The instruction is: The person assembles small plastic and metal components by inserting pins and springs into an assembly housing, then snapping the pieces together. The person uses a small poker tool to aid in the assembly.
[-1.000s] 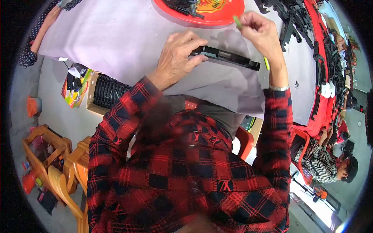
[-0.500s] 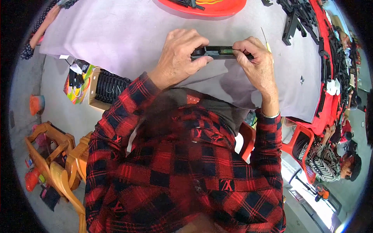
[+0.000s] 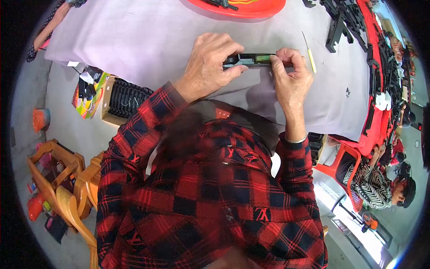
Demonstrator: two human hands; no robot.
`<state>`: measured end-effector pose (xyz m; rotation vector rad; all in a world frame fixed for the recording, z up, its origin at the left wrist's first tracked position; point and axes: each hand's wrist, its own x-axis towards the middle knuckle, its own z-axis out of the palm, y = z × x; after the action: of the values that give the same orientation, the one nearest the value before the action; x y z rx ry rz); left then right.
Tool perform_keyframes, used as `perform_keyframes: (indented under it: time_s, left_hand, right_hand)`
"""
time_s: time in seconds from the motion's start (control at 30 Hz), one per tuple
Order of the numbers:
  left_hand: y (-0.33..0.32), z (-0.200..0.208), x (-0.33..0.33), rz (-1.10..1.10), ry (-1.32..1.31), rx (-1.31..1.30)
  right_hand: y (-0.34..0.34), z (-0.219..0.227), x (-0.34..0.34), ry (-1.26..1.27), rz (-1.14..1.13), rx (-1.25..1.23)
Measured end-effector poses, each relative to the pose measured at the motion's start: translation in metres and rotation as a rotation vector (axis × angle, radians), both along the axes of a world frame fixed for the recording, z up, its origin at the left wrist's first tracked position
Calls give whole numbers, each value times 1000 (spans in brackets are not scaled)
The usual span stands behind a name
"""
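Observation:
A long, narrow black plastic part (image 3: 253, 66) lies level between my two hands, above the cloth-covered table. In its hollow sits a slim green translucent piece (image 3: 263, 58), with a pale grey section to its left. My left hand (image 3: 207, 65) is closed around the left end, thumb below and fingers above. At the other end, my right hand (image 3: 292, 80) is closed, thumb and index finger pinching the part by the green piece. Those fingertips hide the right end. Right of this hand lies a thin pick-like tool with a yellow handle (image 3: 312, 61).
A red plate (image 3: 255, 14) holding black pieces stands at the far edge. Black plastic parts (image 3: 336, 33) are heaped at the far right. Small dark bits (image 3: 347, 92) lie on the cloth. Below left is a cardboard box (image 3: 107, 101) of black parts. Other people sit nearby.
My right hand and forearm have shifted left and turned slightly. More of the green piece and the whole yellow handle now show. My left hand keeps its hold.

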<state>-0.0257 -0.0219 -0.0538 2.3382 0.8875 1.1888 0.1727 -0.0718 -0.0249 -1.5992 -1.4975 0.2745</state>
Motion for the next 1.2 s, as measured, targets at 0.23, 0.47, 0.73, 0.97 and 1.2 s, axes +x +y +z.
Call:
perform_keyframes:
  time_s: [0.23,0.47,0.73,0.97,1.2]
  left_hand:
    - [-2,1,0,7,3,-13]
    - [-2,0,0,12,0,-7]
    - [-1,-1,0,13,13,3]
    - [0,-2,-1,23,27,21]
    - [-2,0,-1,8,14,6]
  right_hand:
    - [-3,-9,-5,-105,-92,119]
    - [-7,-15,-12,-186,-116,162]
    - [-23,-10,-20,-666,-130,136]
    - [-20,-5,-6,-723,-24,112]
    - [-20,-5,-2,-556,12,144]
